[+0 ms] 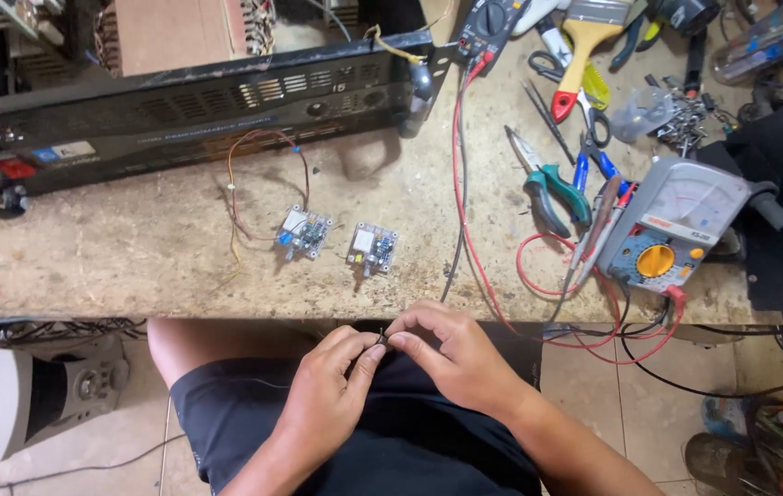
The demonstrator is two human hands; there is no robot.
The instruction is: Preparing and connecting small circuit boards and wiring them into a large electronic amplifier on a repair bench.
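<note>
My left hand (pixel 334 381) and my right hand (pixel 451 354) meet over my lap, just below the workbench's front edge. Together their fingertips pinch a tiny dark part (pixel 382 338), too small to identify. On the bench just above the hands lie two small blue circuit boards: one (pixel 304 232) with thin red and yellow wires looping up toward the black amplifier chassis (pixel 180 115), the other (pixel 373 248) lying loose to its right.
An analog multimeter (pixel 671 225) with red and black leads sits at the right. Green-handled pliers (pixel 552 188), scissors, a paintbrush (pixel 584 37) and a second meter (pixel 492 23) crowd the back right. A grey device (pixel 5 404) stands on the floor at left.
</note>
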